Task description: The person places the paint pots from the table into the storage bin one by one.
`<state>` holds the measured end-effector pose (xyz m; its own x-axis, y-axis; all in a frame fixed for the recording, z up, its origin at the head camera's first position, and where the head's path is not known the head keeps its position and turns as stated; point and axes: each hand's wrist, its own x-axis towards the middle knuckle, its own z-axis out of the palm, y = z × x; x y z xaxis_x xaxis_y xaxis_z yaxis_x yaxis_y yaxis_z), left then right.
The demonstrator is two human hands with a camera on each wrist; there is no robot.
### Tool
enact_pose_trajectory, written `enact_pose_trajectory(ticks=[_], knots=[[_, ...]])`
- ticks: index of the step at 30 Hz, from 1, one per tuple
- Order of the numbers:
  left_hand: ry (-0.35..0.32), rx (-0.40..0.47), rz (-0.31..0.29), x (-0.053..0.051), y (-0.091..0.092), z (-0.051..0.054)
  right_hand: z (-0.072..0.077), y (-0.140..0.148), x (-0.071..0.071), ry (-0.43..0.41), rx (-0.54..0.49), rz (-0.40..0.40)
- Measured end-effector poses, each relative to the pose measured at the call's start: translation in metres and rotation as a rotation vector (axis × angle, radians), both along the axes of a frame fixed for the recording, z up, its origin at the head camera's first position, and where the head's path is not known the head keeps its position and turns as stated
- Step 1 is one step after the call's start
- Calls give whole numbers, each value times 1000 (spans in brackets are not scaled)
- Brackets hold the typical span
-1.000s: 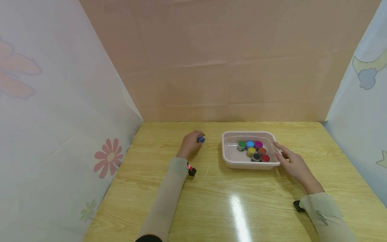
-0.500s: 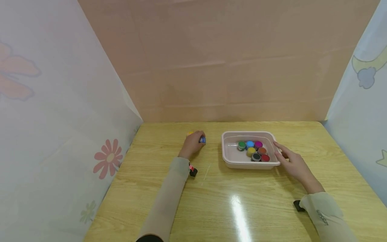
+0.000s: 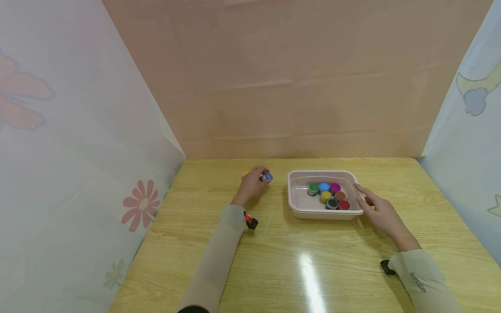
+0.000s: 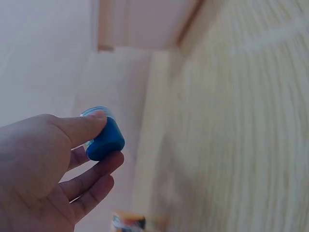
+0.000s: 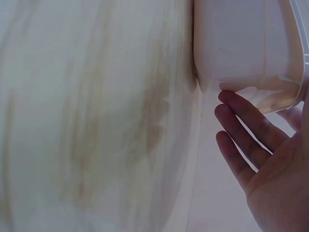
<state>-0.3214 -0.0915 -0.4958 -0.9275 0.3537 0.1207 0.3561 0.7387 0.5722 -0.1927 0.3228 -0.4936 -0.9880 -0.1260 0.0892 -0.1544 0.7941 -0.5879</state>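
In the head view my left hand [image 3: 252, 184] holds a small blue paint pot [image 3: 267, 176] left of a pale pink plastic tray [image 3: 295, 214]. The left wrist view shows the blue pot [image 4: 107, 140] pinched between thumb and fingers, above the table. A yellow-orange pot [image 3: 245, 173] is partly hidden behind that hand. My right hand [image 3: 383, 215] touches the tray's right end, its fingers nearly straight along the outer wall in the right wrist view; the thumb is mostly out of sight there. Inside the tray sit several pots, among them green [image 3: 313, 188], yellow [image 3: 325, 197] and red [image 3: 343, 205].
The wooden table [image 3: 282, 265] carries the tray right of its middle. Behind it stands a brown papered wall [image 3: 289, 87]. White sheets with printed flowers and stars hang along the left and right sides.
My left hand has shifted slightly right with the blue pot, and the yellow-orange pot behind it has come into view. The right hand and the tray have stayed in place.
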Motion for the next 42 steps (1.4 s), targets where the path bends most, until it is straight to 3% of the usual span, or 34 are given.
enact_pose_trajectory(ticks=[6, 10, 17, 26, 42], knots=[[-2, 158, -43, 8, 12, 14, -1, 2, 0, 1, 2, -1], [11, 219, -64, 13, 20, 20, -1, 2, 0, -1, 0, 0], [45, 234, -107, 21, 32, 30, 0, 1, 0, -14, -19, 3], [14, 297, -174, 28, 46, 36, 0, 0, 1, -16, -15, 4], [16, 248, -220, 35, 68, 36, 0, -1, 1, -10, -5, 7]])
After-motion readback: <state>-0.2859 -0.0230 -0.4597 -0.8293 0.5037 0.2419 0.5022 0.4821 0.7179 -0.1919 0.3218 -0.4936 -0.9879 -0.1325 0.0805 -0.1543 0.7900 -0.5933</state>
